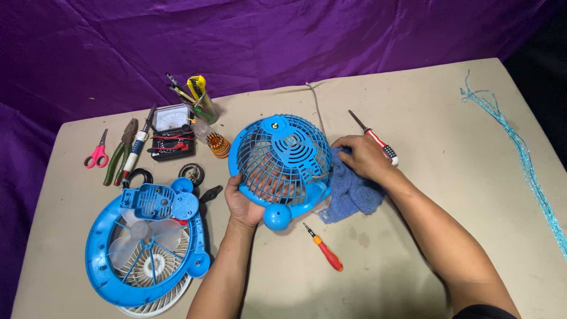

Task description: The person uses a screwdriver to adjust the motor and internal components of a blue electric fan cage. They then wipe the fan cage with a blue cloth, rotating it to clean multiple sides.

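My left hand [245,201] grips the lower left rim of a blue fan grille cover [280,162] and holds it tilted up off the table, fingers showing through the bars. Against the cover's right side, my right hand [361,156] presses a blue cloth [351,192]. The cloth hangs down onto the table beside the cover. A grey cord [316,106] runs from behind the cover toward the table's back edge.
A blue fan body with white blades [144,248] lies at the left front. A red-orange screwdriver [325,249] lies in front of the cover, a red-and-white one [378,142] behind my right hand. Scissors [97,155], pliers [121,152], a multimeter [172,134] and a tool jar [201,100] sit back left. Blue string [520,147] trails along the right edge.
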